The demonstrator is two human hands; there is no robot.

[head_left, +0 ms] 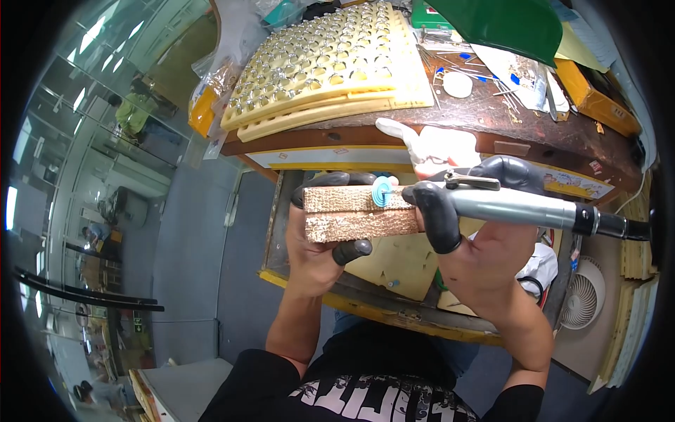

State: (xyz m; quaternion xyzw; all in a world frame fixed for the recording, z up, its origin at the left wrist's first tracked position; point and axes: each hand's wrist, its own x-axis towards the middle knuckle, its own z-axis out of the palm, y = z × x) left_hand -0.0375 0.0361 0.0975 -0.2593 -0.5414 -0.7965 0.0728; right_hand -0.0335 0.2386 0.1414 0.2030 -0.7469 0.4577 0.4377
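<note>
My left hand (313, 269), with black finger cots on its fingertips, grips a rough tan-brown block (351, 224) that has a groove along its length. The fingers wrap the far side and the thumb lies below. My right hand (485, 257), also in black finger cots, is closed around a silver rotary handpiece (524, 207) with a small lever on top. A light blue disc (382, 191) at its tip lies over the block's upper part, near the right end; I cannot tell whether it presses on it. Some fingers are hidden behind the block and handpiece.
Behind my hands is a wooden bench (485, 128) with stacked yellow trays (330, 70) of small rings, thin tools and a green shade (496, 28). A pale glove-like shape (429, 144) sits at its edge. Below is an open drawer (334, 302); a white fan (583, 294) stands right.
</note>
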